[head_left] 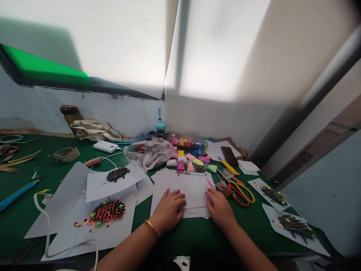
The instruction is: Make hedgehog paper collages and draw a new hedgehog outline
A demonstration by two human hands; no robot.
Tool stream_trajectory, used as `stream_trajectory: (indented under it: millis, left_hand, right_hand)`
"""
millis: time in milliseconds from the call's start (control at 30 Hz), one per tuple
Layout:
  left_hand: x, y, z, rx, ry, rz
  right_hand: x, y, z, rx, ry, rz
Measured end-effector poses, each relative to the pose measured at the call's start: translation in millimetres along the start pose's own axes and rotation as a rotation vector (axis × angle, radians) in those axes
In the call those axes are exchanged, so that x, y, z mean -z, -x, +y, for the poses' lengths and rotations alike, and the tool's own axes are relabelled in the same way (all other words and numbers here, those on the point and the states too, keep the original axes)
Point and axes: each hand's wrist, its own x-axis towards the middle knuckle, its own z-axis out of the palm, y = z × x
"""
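Observation:
My left hand lies on the lower left part of a stack of white paper, fingers stretched out and holding nothing. At the stack's right edge rests my right hand, its fingers loosely apart on the sheets. A slim pen lies across the top of the paper. Near the right fingertips is a thin pink strip. Just beyond the stack sit several small packs of coloured modelling clay. Scissors with red and yellow handles lie to the right of my right hand.
Hedgehog pictures lie left and right. A clear plastic bag, yellow utility knife and phone are further back. A white cable runs along the left; a blue-handled tool lies beyond it.

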Motion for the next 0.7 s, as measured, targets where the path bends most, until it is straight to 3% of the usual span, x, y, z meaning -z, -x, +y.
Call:
stream_trajectory:
  millis: [100,233,400,533,700]
  left_hand:
    - [1.7,1,1,-0.001,0.014,-0.017]
    - [3.6,1,2,-0.008,0.014,-0.023]
    - [3.5,1,2,-0.011,0.006,-0.030]
    - [3.4,1,1,-0.023,0.002,-0.030]
    - [2.6,2,2,-0.023,-0.001,-0.026]
  right_hand:
    - [8,-22,5,-0.022,0.066,-0.048]
    - [16,-73,10,-0.033,0.206,-0.151]
    - [8,-119,14,0.004,0.326,-0.283]
    - [2,-128,15,0.028,0.352,-0.302]
    - [4,-120,18,0.034,0.369,-0.284]
